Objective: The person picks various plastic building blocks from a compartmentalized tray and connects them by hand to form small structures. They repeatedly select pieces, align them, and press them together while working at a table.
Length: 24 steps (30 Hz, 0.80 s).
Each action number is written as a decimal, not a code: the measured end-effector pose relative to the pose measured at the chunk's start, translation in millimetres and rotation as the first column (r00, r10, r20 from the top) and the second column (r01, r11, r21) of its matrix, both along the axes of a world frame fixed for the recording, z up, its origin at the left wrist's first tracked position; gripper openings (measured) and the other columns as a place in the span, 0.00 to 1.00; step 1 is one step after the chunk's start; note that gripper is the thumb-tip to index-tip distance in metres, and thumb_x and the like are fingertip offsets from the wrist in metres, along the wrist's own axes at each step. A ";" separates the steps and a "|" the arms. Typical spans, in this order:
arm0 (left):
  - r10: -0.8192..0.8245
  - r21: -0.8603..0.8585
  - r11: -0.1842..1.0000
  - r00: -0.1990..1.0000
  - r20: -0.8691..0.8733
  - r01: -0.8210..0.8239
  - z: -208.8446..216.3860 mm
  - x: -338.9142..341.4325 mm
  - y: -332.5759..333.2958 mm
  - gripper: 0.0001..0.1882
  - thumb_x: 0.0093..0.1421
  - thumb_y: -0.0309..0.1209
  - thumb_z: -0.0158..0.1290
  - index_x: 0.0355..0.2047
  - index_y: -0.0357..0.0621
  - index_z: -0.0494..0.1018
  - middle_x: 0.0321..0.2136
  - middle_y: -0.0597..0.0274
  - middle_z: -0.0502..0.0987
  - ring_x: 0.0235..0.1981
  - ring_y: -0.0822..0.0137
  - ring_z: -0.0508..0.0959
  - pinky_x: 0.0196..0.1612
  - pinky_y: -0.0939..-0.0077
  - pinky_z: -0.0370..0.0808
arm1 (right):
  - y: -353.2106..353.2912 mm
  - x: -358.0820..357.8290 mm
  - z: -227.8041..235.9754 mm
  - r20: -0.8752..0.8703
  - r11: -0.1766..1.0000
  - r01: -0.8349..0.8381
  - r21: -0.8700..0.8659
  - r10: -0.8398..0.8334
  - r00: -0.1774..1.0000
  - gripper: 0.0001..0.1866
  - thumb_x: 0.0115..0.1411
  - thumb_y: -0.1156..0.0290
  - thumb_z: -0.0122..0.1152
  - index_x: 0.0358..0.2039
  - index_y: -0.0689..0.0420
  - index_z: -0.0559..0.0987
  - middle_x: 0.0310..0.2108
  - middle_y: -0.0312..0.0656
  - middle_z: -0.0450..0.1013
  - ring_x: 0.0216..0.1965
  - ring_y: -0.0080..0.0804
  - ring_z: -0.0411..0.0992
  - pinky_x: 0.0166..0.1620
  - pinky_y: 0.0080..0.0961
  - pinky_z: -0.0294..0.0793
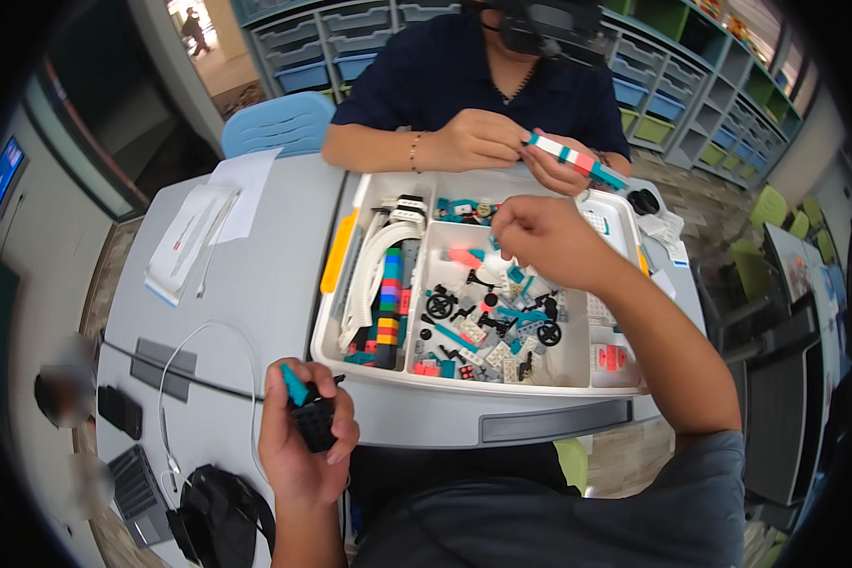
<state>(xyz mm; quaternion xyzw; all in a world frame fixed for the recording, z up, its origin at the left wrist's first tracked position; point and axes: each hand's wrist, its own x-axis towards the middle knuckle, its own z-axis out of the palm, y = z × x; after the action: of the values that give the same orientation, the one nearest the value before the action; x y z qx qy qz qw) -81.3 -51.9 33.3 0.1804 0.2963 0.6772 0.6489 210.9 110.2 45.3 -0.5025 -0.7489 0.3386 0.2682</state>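
The right hand (544, 239) is hovering over the far part of the white tray (540, 386), close to the divider that is closing off its small back compartment. The fingers are curling in toward the palm and pointing to the tray's left side; whether they are pinching anything, I cannot tell. The loose bricks (492, 327) are lying in the tray's large middle compartment, mostly between that hand and the tray's near wall, so the right hand is being the nearer of the two to them. They are pointing every which way, with no shared long axis; one teal beam (459, 336) among them is running aslant, its far end toward the tray's left side.

The left hand (298, 459) is staying outside the tray, off its near left corner. Its fingers are closing around a black block (314, 424), and a teal piece (294, 385) is sitting at the block's upper end, its long axis leaning away from the tray toward the left. Across the tray's far edge, a co-worker's hands (483, 142) are holding a long white, teal and red build (577, 159).
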 end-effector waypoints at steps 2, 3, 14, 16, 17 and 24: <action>-0.042 0.007 0.999 0.998 0.039 0.042 -0.1 -2.4 2.7 0.15 0.76 0.43 0.35 0.42 0.46 0.65 0.33 0.60 0.68 0.22 0.69 0.66 0.09 0.85 0.60 | -21.6 15.0 27.9 -0.302 0.971 -0.019 -0.237 -0.055 0.952 0.07 0.65 0.70 0.50 0.34 0.59 0.74 0.34 0.47 0.79 0.26 0.32 0.79 0.32 0.26 0.78; -0.050 -0.009 0.999 0.996 0.067 0.051 1.5 0.4 6.1 0.15 0.76 0.43 0.34 0.43 0.47 0.65 0.33 0.60 0.68 0.23 0.69 0.66 0.09 0.85 0.60 | -32.0 25.1 34.9 -0.435 0.938 -0.048 -0.342 -0.113 0.893 0.07 0.66 0.70 0.49 0.35 0.59 0.73 0.34 0.48 0.79 0.27 0.32 0.79 0.32 0.26 0.79; -0.112 -0.116 0.982 0.960 0.258 0.146 -5.0 15.2 12.7 0.17 0.76 0.45 0.33 0.42 0.48 0.67 0.22 0.64 0.65 0.30 0.65 0.67 0.12 0.84 0.64 | -54.0 75.5 1.8 -0.781 0.821 -0.186 -0.541 -0.407 0.474 0.11 0.68 0.70 0.47 0.45 0.62 0.72 0.41 0.57 0.78 0.35 0.39 0.81 0.41 0.32 0.83; -0.117 -0.118 0.982 0.962 0.245 0.150 -6.3 13.5 9.5 0.18 0.76 0.46 0.33 0.42 0.47 0.66 0.23 0.63 0.65 0.32 0.63 0.68 0.13 0.84 0.65 | -53.6 77.5 0.5 -0.766 0.814 -0.166 -0.557 -0.426 0.481 0.11 0.69 0.69 0.46 0.45 0.60 0.73 0.41 0.54 0.77 0.36 0.37 0.80 0.41 0.30 0.83; -0.140 -0.107 0.979 0.959 0.246 0.171 -4.9 13.1 8.5 0.18 0.76 0.45 0.33 0.43 0.46 0.66 0.23 0.63 0.65 0.33 0.63 0.68 0.13 0.85 0.66 | -53.2 78.6 1.5 -0.747 0.808 -0.143 -0.572 -0.441 0.497 0.11 0.69 0.68 0.45 0.45 0.60 0.73 0.40 0.52 0.77 0.35 0.35 0.80 0.40 0.29 0.82; -0.127 -0.128 0.978 0.956 0.265 0.165 -2.6 3.9 4.9 0.17 0.76 0.41 0.35 0.34 0.42 0.61 0.35 0.59 0.61 0.31 0.64 0.64 0.10 0.86 0.64 | -53.8 75.4 2.6 -0.681 0.763 -0.170 -0.624 -0.425 0.596 0.11 0.68 0.69 0.51 0.44 0.61 0.76 0.30 0.38 0.73 0.29 0.23 0.72 0.36 0.21 0.75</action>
<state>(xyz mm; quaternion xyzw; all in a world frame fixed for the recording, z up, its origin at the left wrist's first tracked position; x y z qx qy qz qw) -77.4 -46.9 30.7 0.0643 0.2456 0.6208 0.7417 286.3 56.4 48.0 -0.4137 -0.3490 0.7336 0.4109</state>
